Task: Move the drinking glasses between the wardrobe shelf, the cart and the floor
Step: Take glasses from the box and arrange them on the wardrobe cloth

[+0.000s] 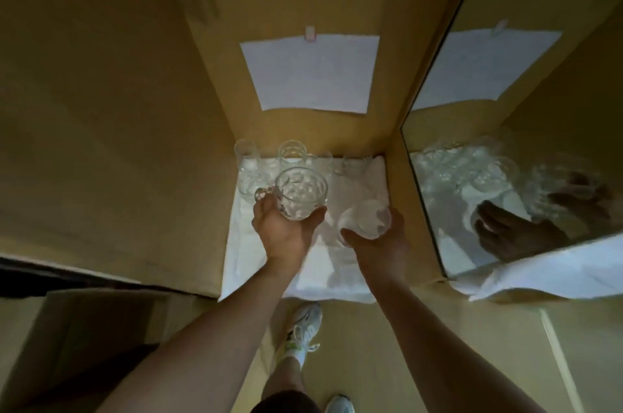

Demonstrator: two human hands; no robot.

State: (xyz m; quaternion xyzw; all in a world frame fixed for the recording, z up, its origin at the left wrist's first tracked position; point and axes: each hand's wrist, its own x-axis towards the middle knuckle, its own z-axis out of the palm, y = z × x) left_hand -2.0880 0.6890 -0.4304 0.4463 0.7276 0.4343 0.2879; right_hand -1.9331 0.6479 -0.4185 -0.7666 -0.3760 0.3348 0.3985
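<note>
Both my arms reach into the wardrobe over a shelf covered by a white cloth (259,264). My left hand (283,230) grips a clear dimpled glass mug (301,191) from below, its handle pointing left. My right hand (381,244) holds a smaller clear drinking glass (365,218), tilted toward me. Several more clear glasses (291,151) stand in a row along the back of the shelf, one tall glass (245,151) at the far left.
A white paper sheet (310,72) is taped to the wardrobe's back wall. A mirror (505,149) on the right wall reflects the glasses and my hand. Wooden walls close in on both sides. My shoes (300,335) stand on the floor below the shelf edge.
</note>
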